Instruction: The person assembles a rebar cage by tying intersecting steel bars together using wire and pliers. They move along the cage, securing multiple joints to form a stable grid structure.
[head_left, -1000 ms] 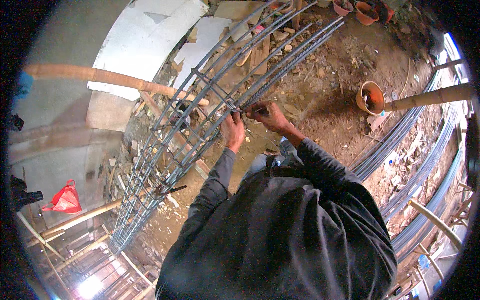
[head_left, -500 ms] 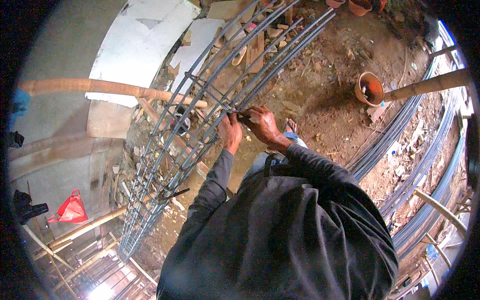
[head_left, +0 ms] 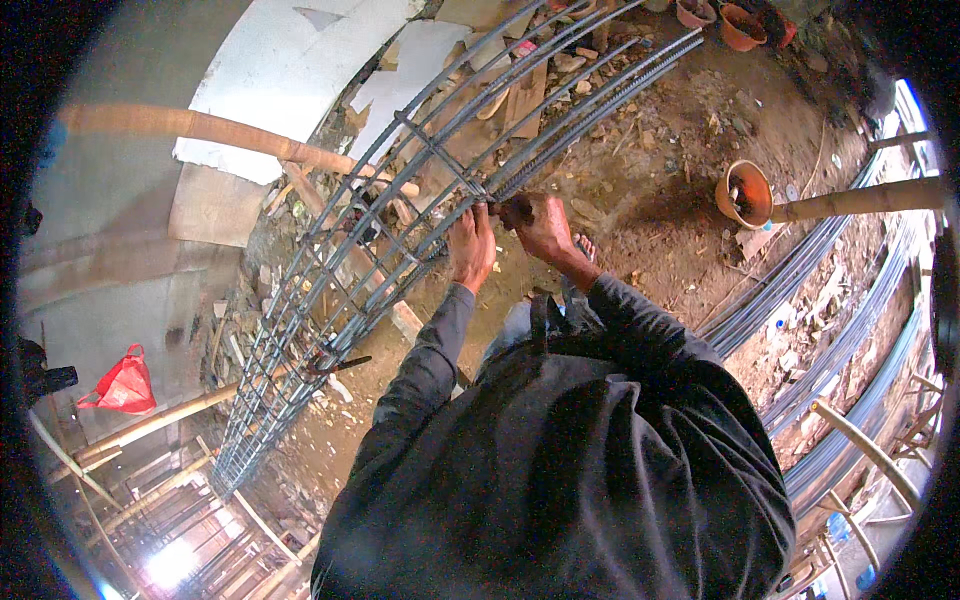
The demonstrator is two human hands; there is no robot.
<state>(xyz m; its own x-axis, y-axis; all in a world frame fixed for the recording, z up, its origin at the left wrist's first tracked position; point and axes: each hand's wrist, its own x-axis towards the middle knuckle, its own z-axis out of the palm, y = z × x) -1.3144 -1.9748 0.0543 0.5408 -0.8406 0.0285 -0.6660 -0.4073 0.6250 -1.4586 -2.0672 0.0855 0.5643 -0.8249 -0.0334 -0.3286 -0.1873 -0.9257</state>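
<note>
A long rebar cage [head_left: 345, 265] of ribbed bars and square stirrups slants from lower left to upper right. My left hand [head_left: 472, 246] is at a stirrup corner on its near side, fingers pressed together against the bars. Close beside it, my right hand [head_left: 546, 232] is closed in a grip, held slightly off the same corner. Something dark shows at its fingertips, too small and shaded to name. A dark tool-like piece [head_left: 340, 366] rests across the cage lower down.
A bamboo pole [head_left: 230, 130] runs in from the left toward the cage. An orange bucket [head_left: 744, 194] sits on the dirt at right, near bundled steel bars [head_left: 800, 265]. A red plastic bag [head_left: 122, 384] hangs at left. White sheets [head_left: 290, 70] lie at upper left.
My right hand has drawn slightly right, away from my left fingers, and its grip has turned. My left hand stays at the corner, its fingers straighter. The whole view has shifted slightly.
</note>
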